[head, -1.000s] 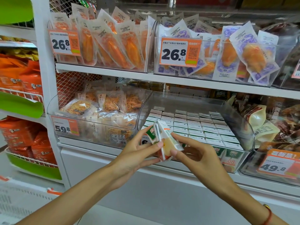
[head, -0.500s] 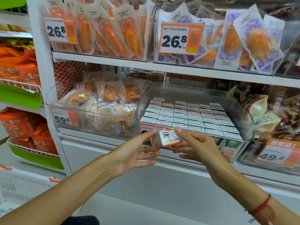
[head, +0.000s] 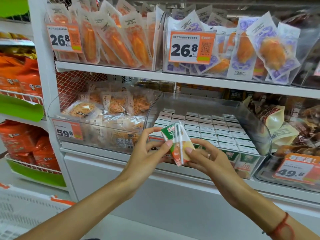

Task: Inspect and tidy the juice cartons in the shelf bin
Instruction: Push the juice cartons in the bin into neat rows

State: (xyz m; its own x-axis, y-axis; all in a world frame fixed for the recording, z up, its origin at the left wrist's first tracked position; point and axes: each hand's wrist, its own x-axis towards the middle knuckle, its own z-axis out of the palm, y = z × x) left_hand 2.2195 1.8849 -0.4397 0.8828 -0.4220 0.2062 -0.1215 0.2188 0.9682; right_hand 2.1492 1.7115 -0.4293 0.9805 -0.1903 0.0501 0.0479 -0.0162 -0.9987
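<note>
white supermarket shelving filled the head view, with a clear shelf bin (head: 256,122) on the lower shelf (head: 110,154) holding tight rows of juice cartons (head: 207,130), tops up. to its left sat a bin of shredded snack packs (head: 110,108) behind a 59.8 price tag (head: 67,131); the shelf above carried orange vacuum pouches (head: 110,40) and a 26.8 tag (head: 190,47).

one carton (head: 176,144) was out of the bin, held in front of its near left corner, tilted, with a wrapped straw (head: 179,142) running down the face turned toward the camera. the left hand (head: 147,153) pinched it from the left, thumb on the front face and a finger curled to the top corner. the right hand (head: 207,158) held the lower right side, thumb pressed on the fruit picture and fingers curled behind. a red string bracelet (head: 282,227) circled the right wrist.

judging by its size and how lightly it was pinched, the carton was probably light. its paperboard walls would be stiff at the edges but would give if squeezed mid-face, and the glossy print could be a little slippery. the sensible hold would be across opposite side edges or corners, keeping clear of the straw, which could peel off. it looked mid-inspection, not yet returned to a row.
</note>
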